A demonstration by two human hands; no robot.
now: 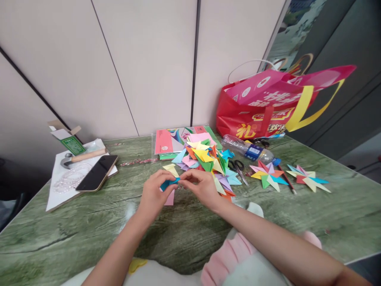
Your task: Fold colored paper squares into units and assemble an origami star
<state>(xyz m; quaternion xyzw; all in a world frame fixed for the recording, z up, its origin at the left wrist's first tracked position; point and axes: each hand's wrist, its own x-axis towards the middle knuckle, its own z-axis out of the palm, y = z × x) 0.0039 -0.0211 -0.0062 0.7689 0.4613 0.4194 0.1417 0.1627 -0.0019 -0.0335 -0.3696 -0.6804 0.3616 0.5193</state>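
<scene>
Between both hands, above the green table, is a small folded piece of blue paper. My left hand grips its left part, the fingers closed over it. At its right end the fingertips of my right hand pinch the paper. A pink paper strip lies on the table just below the hands, partly hidden. Behind them a cream folded piece shows. A heap of folded colored paper pieces lies just beyond my right hand.
Scissors, a plastic bottle, a pencil and two paper stars lie right of the heap. A red bag stands behind. At left are a phone, a hammer, clear beads and a green box.
</scene>
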